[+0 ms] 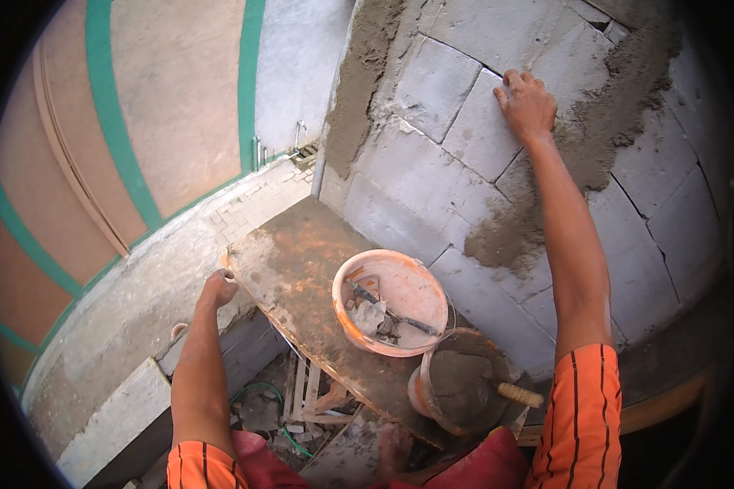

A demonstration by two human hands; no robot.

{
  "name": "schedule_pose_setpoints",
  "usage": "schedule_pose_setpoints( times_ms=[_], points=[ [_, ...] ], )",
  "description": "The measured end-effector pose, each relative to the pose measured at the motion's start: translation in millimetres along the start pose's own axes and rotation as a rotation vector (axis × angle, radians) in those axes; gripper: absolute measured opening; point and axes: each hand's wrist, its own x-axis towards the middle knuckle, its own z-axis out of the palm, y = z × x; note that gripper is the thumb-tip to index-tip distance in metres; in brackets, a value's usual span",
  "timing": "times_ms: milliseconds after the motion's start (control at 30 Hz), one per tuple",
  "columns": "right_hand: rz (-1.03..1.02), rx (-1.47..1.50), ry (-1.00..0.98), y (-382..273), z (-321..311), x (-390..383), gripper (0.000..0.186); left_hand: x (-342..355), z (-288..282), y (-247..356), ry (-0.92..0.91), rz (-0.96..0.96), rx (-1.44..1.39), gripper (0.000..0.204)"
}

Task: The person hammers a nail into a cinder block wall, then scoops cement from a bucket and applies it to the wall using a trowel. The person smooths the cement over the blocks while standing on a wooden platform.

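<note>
My right hand [528, 106] reaches up to a wall of pale blocks [477, 134]. Its bent fingertips touch the wall by a joint, thumb apart, holding nothing. At the left end of a mortar-stained wooden board [281, 244], my left hand [218, 288] is closed at the board's edge; its fingertips are partly hidden. On the board stands an orange bucket [352, 330] with a pale-crusted inside, holding a dark-handled tool [412, 320] and some mortar lumps. Closer to me, a second bucket [420, 389] is full of wet grey mortar [461, 383], with a pale ridged handle [520, 395] sticking out.
Wet mortar [620, 114] smears the wall at right, with a strip [363, 90] along its left edge. Below the board lie a wooden frame [306, 387], a green hose [281, 399] and rubble. Across a lower paved passage [257, 200] stands a beige-and-green wall [175, 90] with a tap [300, 129] near it.
</note>
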Motion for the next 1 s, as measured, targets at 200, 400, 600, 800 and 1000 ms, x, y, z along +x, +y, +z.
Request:
schedule_pose_setpoints(
  times_ms=[200,400,600,800,1000],
  points=[
    [0.043,-0.027,-0.002,-6.1,1.9,1.8,0.032,-3.5,-3.5,1.7,-0.033,-0.066,-0.015,0.044],
    [0.072,0.005,-0.007,-7.5,3.8,-1.6,0.031,-6.6,-6.5,-3.5,-0.021,-0.05,0.023,0.048],
    [0.061,-0.009,0.033,-2.6,14.5,-4.4,0.033,-3.5,-2.5,-4.7,-0.038,-0.062,0.046,0.044],
    [0.009,-0.009,0.131,5.7,28.1,-8.5,0.032,-3.0,-3.0,-8.3,-0.049,-0.048,0.051,0.046],
    [-0.034,0.046,0.184,10.8,33.1,-11.8,0.033,-8.5,-7.3,-2.8,-0.044,-0.068,0.066,0.044]
  ],
)
